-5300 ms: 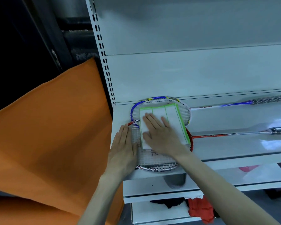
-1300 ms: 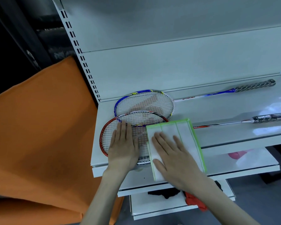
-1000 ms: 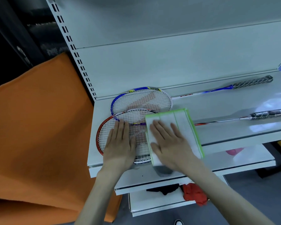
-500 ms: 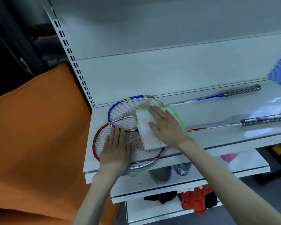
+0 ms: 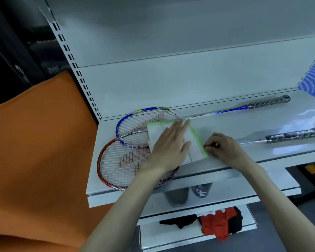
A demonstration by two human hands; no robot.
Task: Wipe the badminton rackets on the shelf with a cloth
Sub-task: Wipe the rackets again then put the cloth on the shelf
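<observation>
Head view: left hand [image 5: 168, 148] flat, fingers straight, presses green-edged cloth [image 5: 193, 142] on racket heads – right hand [image 5: 221, 148] curled, pinches red racket [image 5: 127, 160] shaft.

left hand [image 5: 168, 148] flat on cloth [image 5: 193, 142], rackets [image 5: 127, 160]

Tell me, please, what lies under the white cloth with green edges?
The white cloth covers the right part of both racket heads, the blue racket and the red racket, where their frames meet the shafts. The left hand presses on top. The throats underneath are hidden.
</observation>
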